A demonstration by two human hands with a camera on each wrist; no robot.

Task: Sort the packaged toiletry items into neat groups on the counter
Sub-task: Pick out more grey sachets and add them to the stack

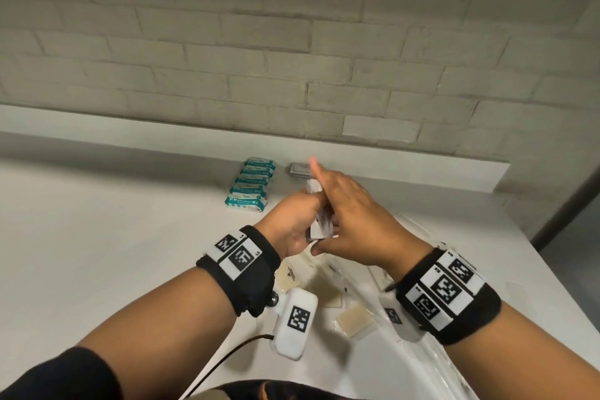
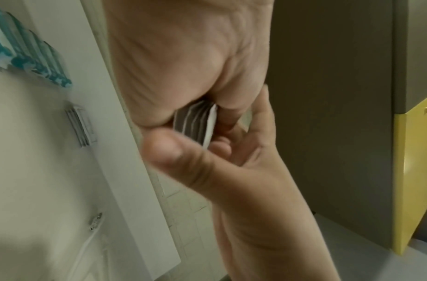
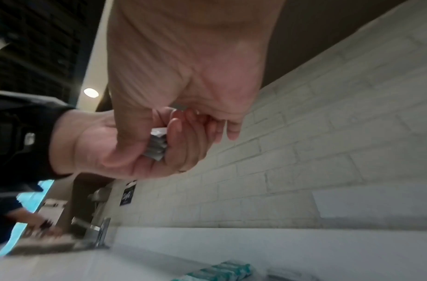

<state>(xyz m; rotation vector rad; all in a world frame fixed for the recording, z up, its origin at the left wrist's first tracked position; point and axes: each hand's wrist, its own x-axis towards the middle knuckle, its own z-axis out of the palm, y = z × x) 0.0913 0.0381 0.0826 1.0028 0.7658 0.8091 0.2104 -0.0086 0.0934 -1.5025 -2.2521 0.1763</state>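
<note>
the thin grey and white sachets [image 1: 319, 225] could fan out and slip, since they are squeezed only at their edges above the counter [image 1: 97, 237], and would drop among the loose beige packets [image 1: 355, 320] underneath. the left hand [image 1: 292, 227] curls round the sachets while the right hand [image 1: 354, 224] pinches them, forefinger raised. beyond lie the teal packs [image 1: 250, 185] and grey sachet pile [image 1: 300, 169].
</note>
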